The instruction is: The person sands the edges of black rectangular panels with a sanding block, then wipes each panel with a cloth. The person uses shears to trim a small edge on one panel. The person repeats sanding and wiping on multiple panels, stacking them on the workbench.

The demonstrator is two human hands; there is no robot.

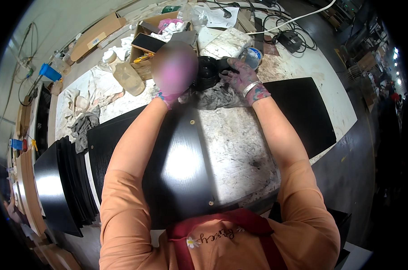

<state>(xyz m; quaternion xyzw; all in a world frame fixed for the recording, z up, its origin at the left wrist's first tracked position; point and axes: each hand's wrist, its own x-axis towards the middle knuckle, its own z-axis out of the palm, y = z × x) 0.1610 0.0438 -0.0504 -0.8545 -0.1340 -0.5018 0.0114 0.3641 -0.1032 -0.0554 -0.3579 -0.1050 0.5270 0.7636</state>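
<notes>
1. At the far side of the stained worktable (240,148): I see both gloved hands meeting at a black round pot (207,72), which sits on a dark grey rag (215,96) just beyond the glossy black panel (177,166).
2. Right hand (242,76): fingers curled against the pot's right side, apparently gripping its rim or a small dark item there; can't resolve which.
3. Left hand (168,92): mostly behind a blurred patch, only wrist and glove edge show. Finger state: cannot tell.
4. Pot is upright, approx. centre-back of table, beside a white-lidded tub (253,56) and near a clear plastic bottle (128,77).
5. Progress, my judgement: prep stage. Panel in front lies flat w/ nothing on it; a second dark panel (303,112) lies to the right, also untouched. A stack of black panels (66,184) stands at the left edge. Work on the panel itself looks not yet begun.
6. Cardboard box (150,42) w/ cloths behind the pot.
</notes>
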